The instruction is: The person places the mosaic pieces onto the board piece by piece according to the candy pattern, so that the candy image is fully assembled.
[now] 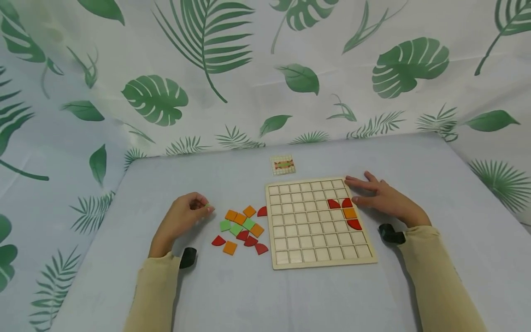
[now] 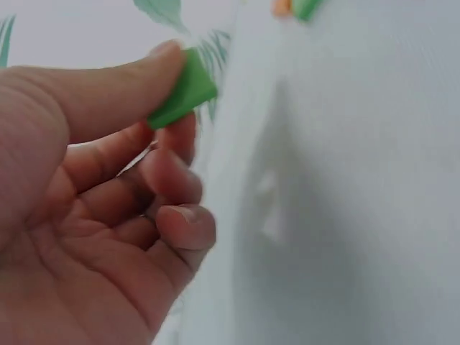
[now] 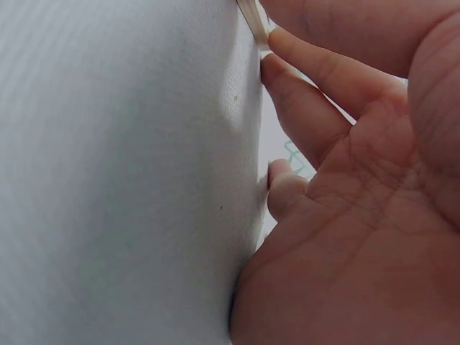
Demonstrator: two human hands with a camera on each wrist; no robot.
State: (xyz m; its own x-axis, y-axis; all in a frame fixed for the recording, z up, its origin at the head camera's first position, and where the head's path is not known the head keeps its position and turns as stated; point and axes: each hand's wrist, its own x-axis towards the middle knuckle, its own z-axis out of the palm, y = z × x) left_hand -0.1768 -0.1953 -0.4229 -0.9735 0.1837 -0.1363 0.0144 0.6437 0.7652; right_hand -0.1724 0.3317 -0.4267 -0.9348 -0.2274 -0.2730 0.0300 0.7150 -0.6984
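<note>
My left hand [image 1: 181, 218] pinches a green square tile [image 2: 188, 90] between thumb and fingers, left of a loose pile of tiles. In that pile lie orange squares [image 1: 230, 248], green squares [image 1: 225, 225] and red quarter-circles [image 1: 218, 240]. The wooden grid board [image 1: 304, 242] lies right of them. Near its right edge sit two red quarter-circles [image 1: 333, 204] side by side, an orange square [image 1: 350, 213] and another red quarter-circle [image 1: 354, 224] below. My right hand [image 1: 387, 199] rests at the board's upper right edge, its fingers extended; in the right wrist view, fingertips meet the board's edge [image 3: 251, 20].
A small pattern card [image 1: 283, 165] with a coloured design on a grid lies behind the board. One red quarter-circle [image 1: 262, 211] lies against the board's left edge. A pale cloth [image 1: 232, 295] covers the table; a leaf-printed curtain [image 1: 249, 101] hangs behind.
</note>
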